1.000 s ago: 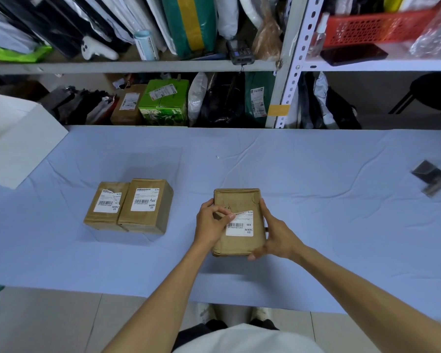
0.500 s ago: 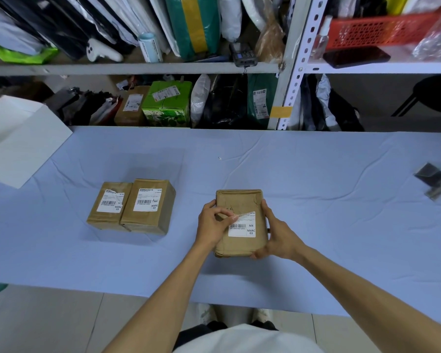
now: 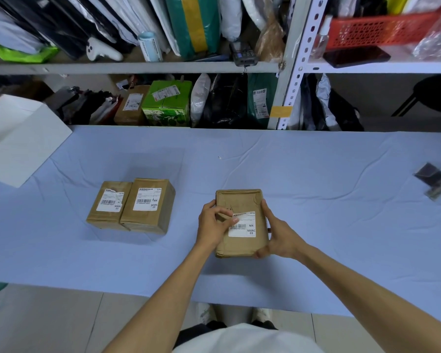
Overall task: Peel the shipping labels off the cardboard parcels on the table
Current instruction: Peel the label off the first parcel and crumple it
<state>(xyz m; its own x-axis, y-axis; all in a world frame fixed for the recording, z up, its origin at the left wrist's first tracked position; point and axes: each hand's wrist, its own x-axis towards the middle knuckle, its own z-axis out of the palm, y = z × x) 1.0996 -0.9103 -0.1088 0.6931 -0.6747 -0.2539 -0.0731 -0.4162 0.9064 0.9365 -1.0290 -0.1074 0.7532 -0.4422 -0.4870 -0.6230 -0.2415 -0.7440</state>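
A brown cardboard parcel (image 3: 242,205) lies near the table's front edge, and my right hand (image 3: 279,236) grips its right side and lower corner. Its white shipping label (image 3: 243,225) sits on top, with the upper left corner lifted. My left hand (image 3: 214,224) pinches that lifted corner between thumb and forefinger. Two more brown parcels rest side by side to the left: the left parcel (image 3: 108,206) with a torn-looking label and the right parcel (image 3: 148,207) with a flat label.
The table is covered with a pale blue cloth (image 3: 316,187). A white box (image 3: 18,138) stands at the far left. A dark tool (image 3: 433,179) lies at the right edge. Metal shelving (image 3: 293,72) stuffed with bags and parcels runs behind the table.
My left thumb and finger have worked a little further onto the label's upper left corner. The parcel and my right hand have barely moved.
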